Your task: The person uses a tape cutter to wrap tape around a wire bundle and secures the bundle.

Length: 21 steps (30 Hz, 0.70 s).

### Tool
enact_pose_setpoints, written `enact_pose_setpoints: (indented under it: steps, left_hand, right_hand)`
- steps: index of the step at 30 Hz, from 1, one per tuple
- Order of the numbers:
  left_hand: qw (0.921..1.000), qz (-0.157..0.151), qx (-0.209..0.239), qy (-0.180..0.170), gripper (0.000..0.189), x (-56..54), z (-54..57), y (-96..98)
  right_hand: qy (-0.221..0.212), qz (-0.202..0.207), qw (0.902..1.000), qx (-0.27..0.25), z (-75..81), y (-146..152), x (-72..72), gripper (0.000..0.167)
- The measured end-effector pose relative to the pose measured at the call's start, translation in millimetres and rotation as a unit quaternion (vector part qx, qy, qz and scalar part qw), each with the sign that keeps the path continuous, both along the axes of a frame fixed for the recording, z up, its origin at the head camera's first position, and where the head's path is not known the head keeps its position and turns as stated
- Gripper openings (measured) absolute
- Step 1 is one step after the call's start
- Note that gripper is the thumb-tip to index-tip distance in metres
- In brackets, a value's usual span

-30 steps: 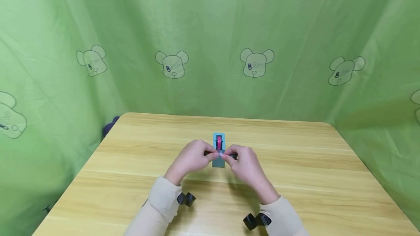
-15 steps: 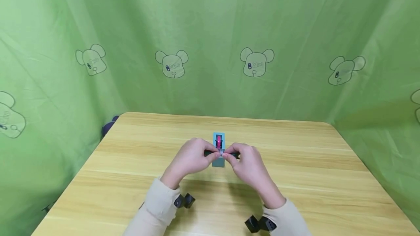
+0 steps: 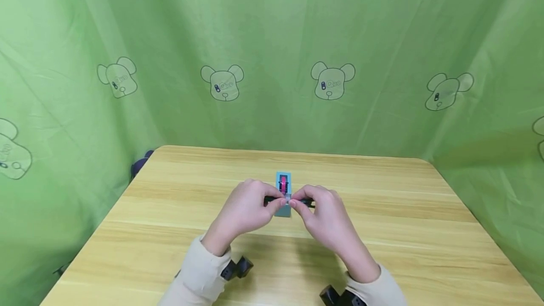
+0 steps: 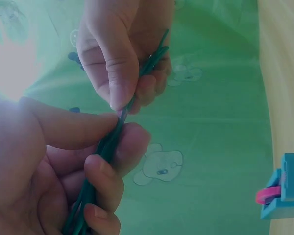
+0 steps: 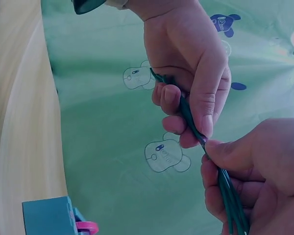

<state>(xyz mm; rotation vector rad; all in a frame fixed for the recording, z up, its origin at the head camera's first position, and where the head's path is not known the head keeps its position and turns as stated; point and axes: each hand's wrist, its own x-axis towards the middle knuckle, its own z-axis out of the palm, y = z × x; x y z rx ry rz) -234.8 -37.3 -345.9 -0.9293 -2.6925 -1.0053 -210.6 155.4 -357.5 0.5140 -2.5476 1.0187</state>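
Both hands meet over the tabletop at a thin bundle of dark green strands, like wires. My left hand pinches it between thumb and forefinger, the other fingers curled round its length. Close beside, my right hand pinches the same bundle, and its loose strands run down through the palm. A small shiny clear band, like tape, shows on the bundle between the two thumbs. Just behind and below the hands, a blue tape dispenser with a pink core stands on the table.
The light wooden table has rounded far corners. A green curtain with bear-head prints hangs close around its back and sides. A dark purple object sits beyond the left edge. Black wrist cameras jut inward from the sleeves.
Both wrists have shifted slightly outward and toward the person, while the fingertips stay at the same spot. More of the dark bundle now shows beyond the right fingers. The dispenser has not moved.
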Motion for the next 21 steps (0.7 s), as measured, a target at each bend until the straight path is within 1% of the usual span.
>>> enact_pose_setpoints:
  steps: [6, 12, 15, 18, 21]
  left_hand:
    - [0.9999, 0.001, 0.004, 0.009, 0.015, 6.4, 6.1, -1.2]
    - [0.9992, -0.009, 0.013, 0.035, 0.012, 12.5, 10.4, -2.2]
    - [0.9987, -0.009, 0.019, 0.047, 0.012, 15.6, 12.0, -2.9]
    - [0.9974, -0.006, 0.026, 0.067, 0.011, 18.9, 13.4, -3.1]
    - [0.9943, -0.003, 0.029, 0.102, 0.009, 21.3, 14.6, -2.4]
  right_hand:
    - [0.012, 0.019, 0.9998, -0.003, 6.2, 1.6, 5.1, 0.004]
    - [0.036, 0.034, 0.9988, -0.003, 13.2, 3.7, 13.1, 0.002]
    - [0.042, 0.037, 0.9984, -0.006, 16.7, 3.2, 15.8, 0.003]
    - [0.046, 0.039, 0.9982, -0.007, 20.2, 2.4, 16.6, 0.008]
    - [0.058, 0.042, 0.9974, -0.005, 23.8, 2.5, 16.8, 0.011]
